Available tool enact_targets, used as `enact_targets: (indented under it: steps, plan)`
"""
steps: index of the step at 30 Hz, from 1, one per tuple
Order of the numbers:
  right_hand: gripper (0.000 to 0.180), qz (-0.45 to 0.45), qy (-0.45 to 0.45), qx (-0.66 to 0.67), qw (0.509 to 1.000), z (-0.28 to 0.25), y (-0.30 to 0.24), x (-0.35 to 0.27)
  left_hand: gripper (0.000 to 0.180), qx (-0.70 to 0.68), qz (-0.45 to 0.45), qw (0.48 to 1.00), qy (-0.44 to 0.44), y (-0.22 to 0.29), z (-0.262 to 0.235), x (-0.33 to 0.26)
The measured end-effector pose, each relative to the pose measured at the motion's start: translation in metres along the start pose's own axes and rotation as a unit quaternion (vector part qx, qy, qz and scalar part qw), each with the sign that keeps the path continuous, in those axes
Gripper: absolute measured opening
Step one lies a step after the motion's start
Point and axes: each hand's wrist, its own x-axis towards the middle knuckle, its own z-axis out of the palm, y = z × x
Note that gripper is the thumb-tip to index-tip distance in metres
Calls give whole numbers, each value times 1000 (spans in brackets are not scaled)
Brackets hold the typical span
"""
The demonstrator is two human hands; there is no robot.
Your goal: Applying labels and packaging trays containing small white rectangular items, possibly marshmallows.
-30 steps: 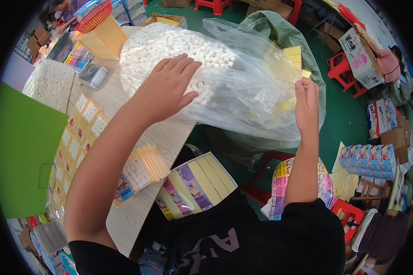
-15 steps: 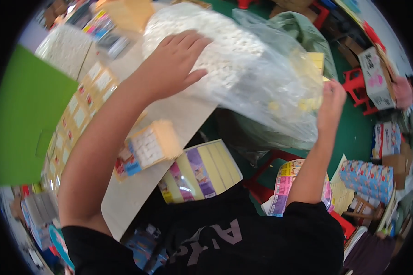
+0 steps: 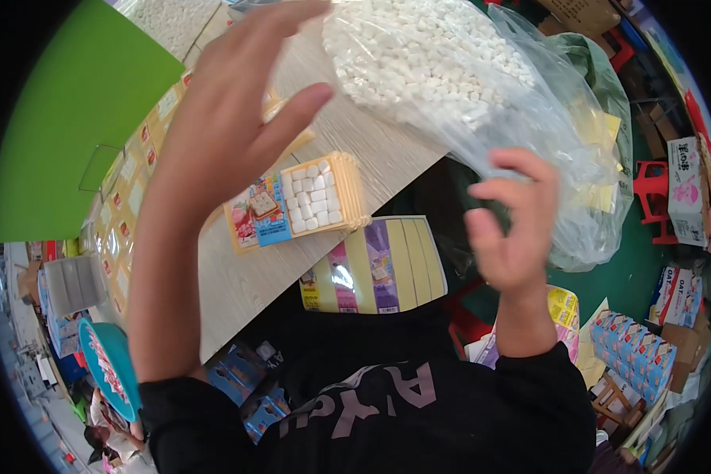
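Note:
My left hand is raised above the table, fingers stretched and thumb apart, holding nothing. Below it lies a stack of yellow-edged packs, the top one showing small white blocks beside a blue and pink printed label. My right hand hovers in front of the bag's lower side, its fingers curled but apart and nothing between them. A big clear plastic bag full of small white pieces, like mini marshmallows, rests on the table. Its loose end hangs past the table edge on the right.
Rows of tan packs line the table's left side, beside a green panel. A yellow and purple printed sheet lies by my lap. To the left stands a teal basin; on the right are blue boxes and a red stool.
My right hand has let go of the bag's loose end and moved left. The left hand has come off the bag and moved left. The view has shifted.

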Motion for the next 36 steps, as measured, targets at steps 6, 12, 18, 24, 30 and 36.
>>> enact_targets:
  steps: [6,12,18,24,30,36]
  plan:
    - [47,147,-113,148,971,57,-20,-6,39,-102,-290,935,178,19,7,-105]
    - [56,148,-125,156,969,75,-26,-4,41,-209,-505,825,142,46,23,-167]
    - [56,136,-108,138,975,78,-25,-11,45,-226,-483,840,98,50,45,-157]
    - [55,167,-142,180,959,73,-30,-11,50,-308,-501,801,108,54,51,-148]
    - [53,180,-115,176,961,67,-24,-11,53,-351,-472,801,108,54,58,-145]
    - [52,181,-85,159,967,60,-5,-7,56,-384,-463,794,82,58,64,-128]
